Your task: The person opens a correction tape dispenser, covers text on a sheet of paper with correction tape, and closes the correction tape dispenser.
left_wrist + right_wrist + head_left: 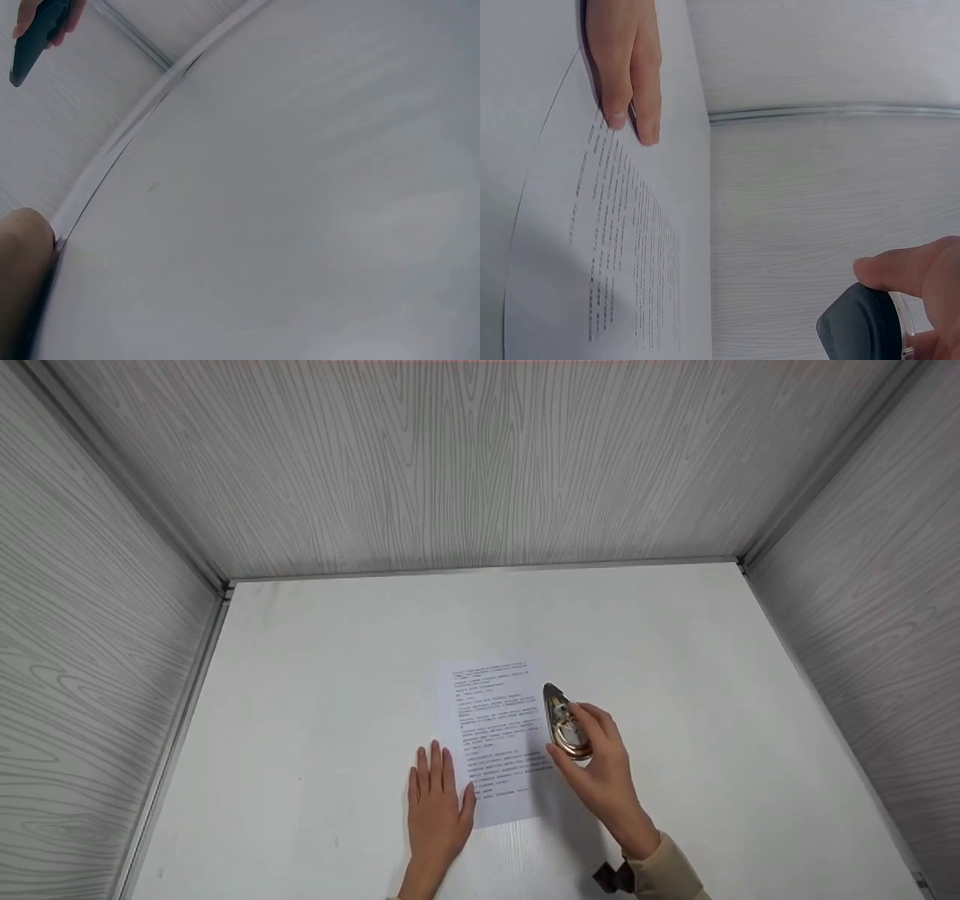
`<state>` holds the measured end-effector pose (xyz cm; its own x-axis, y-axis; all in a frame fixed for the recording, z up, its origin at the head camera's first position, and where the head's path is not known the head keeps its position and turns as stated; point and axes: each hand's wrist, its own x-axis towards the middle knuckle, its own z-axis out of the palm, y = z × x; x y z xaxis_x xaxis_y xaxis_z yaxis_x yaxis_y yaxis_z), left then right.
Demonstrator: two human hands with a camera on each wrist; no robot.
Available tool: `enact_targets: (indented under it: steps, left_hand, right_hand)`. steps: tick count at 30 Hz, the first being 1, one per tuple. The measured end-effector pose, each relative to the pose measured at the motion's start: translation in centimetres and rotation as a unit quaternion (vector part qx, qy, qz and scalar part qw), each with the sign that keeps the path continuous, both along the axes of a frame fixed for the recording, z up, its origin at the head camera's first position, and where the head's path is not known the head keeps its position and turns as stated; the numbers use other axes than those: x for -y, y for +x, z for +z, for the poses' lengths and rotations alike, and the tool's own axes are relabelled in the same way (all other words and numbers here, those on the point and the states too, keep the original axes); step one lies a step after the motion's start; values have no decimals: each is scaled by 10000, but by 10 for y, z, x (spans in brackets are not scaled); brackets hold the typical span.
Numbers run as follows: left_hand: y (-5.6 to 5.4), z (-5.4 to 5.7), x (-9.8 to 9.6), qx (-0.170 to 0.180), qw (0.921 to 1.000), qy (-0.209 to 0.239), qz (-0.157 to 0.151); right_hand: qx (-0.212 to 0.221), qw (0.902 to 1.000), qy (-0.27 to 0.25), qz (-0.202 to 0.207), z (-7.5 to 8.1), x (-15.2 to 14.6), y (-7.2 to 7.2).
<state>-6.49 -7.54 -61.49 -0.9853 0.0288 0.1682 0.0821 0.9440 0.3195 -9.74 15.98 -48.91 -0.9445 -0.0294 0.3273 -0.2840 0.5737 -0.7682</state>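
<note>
A printed sheet of paper (495,720) lies on the white table; its text also shows in the right wrist view. My left hand (439,814) rests flat at the sheet's lower left edge, fingers straight and thumb on the paper. My right hand (604,765) grips a teardrop-shaped correction tape (564,724) between thumb and fingers. Its case is dark with a clear part, and the narrow end points away from me. In the right wrist view the correction tape (862,326) appears raised above the table. Some of the fingers behind it are hidden.
Grey wood-grain panels (480,465) stand around the back and both sides of the white table (322,675). A small black object (615,877) sits at the right cuff (664,870).
</note>
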Motion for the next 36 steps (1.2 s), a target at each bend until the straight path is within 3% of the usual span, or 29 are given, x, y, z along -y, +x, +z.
enact_targets:
  steps: [19,26,32,36]
  left_hand:
    - [-1,-1,-1,97,9999,42,34]
    - [-1,0,-1,-86,9999,147,14]
    - [-3,13,0,179,9959,872,182]
    - [-9,34,-2,388,9825,1788,355]
  right_hand:
    - [349,9987,-228,305,2,24,37]
    - [688,9965,-306,352,1,32,50]
    - [603,9967,-335,429,0,35,59]
    - [505,9971,-342,456,1,36,63]
